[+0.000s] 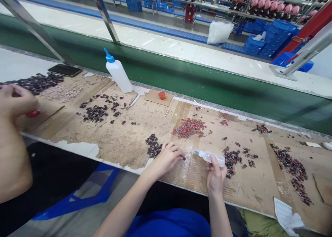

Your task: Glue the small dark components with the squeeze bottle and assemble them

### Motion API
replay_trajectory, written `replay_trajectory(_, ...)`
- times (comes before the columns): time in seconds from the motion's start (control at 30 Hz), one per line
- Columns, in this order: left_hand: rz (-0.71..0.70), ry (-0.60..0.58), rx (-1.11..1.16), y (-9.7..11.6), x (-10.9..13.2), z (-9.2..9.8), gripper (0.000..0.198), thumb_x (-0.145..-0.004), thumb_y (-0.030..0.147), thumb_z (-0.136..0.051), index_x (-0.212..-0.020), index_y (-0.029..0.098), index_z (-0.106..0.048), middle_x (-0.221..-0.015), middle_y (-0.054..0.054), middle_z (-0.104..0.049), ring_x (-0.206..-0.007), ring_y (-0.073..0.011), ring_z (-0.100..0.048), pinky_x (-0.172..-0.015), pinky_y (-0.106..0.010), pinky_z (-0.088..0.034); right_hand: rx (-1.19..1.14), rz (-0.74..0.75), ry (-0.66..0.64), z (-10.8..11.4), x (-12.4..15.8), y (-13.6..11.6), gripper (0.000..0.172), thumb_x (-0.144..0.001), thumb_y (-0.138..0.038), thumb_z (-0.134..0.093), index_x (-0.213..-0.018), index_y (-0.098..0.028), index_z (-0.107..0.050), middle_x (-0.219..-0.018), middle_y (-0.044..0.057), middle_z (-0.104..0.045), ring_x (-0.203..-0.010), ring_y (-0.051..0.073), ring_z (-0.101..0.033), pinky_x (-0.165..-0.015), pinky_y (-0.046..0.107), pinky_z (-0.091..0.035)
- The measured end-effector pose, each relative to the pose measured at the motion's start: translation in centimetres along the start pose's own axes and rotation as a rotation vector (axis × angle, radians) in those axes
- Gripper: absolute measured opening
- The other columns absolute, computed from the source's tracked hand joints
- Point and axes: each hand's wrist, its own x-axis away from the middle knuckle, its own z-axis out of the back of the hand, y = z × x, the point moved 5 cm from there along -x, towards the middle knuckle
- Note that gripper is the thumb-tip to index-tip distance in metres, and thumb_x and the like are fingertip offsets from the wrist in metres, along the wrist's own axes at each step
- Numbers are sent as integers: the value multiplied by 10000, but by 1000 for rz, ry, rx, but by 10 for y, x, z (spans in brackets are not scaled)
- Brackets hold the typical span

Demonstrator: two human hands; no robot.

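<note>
My right hand (216,180) is closed around a small translucent squeeze bottle (213,158), whose blue nozzle points left. My left hand (168,160) rests low over the cardboard, its fingertips pinching a small dark part (184,158) a little left of the nozzle. Nozzle and part are apart. Beside my left hand lies a pile of small black parts (153,146), partly covered by the hand. Beyond both hands is a pile of small red pieces (189,128). Just right of the bottle sits a heap of dark and red parts (232,161).
A larger white bottle with a blue cap (119,76) stands at the back. Near it are a small red cup (162,95) and a thin stick (169,108). More parts (293,166) lie at right. A co-worker's hand (18,100) is at far left, close to a phone (64,70).
</note>
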Motion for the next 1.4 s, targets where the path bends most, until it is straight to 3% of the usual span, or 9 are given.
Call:
replay_trajectory(0.1, 81, -9, 25, 0, 1, 0, 91, -889, 210, -604, -905, 210, -693, -920, -45, -695, -978, -228, -541, -922, -413, -352, 109, 50, -16, 0, 3, -1, 381, -603, -473, -781, -564, -158, -570, -477, -36, -524, -438, 87, -429, -431, 224, -343)
replay_trajectory(0.27, 167, -9, 91, -1, 0, 0, 49, -844, 196, -660, -869, 217, -697, -911, -33, -693, -987, -234, -556, -917, -418, -362, 294, 131, -75, -4, 8, -5, 379, -618, -493, -759, -564, -143, -627, -523, 26, -620, -498, 156, -556, -488, 264, -437)
replay_trajectory(0.4, 214, 5, 100, -1, -1, 0, 51, -822, 195, -681, -831, 228, -719, -896, -34, -702, -981, -246, -567, -918, -435, -360, 360, 152, -121, -7, 9, -7, 375, -662, -493, -728, -567, -138, -652, -524, 38, -634, -499, 158, -558, -492, 265, -452)
replay_trajectory(0.8, 224, 48, 102, -2, 1, -2, 61, -814, 200, -681, -807, 239, -727, -884, -31, -711, -971, -240, -572, -917, -440, -352, 372, 140, -186, -14, 9, -6, 352, -682, -474, -714, -599, -132, -696, -582, 55, -679, -536, 170, -588, -524, 271, -486)
replay_trajectory(1.4, 293, 53, 123, 0, 2, 0, 66, -820, 209, -667, -797, 237, -722, -913, -30, -722, -1003, -237, -580, -958, -468, -279, 350, 129, -111, -8, 8, -2, 362, -674, -484, -711, -594, -132, -680, -577, 46, -663, -542, 169, -580, -529, 272, -485)
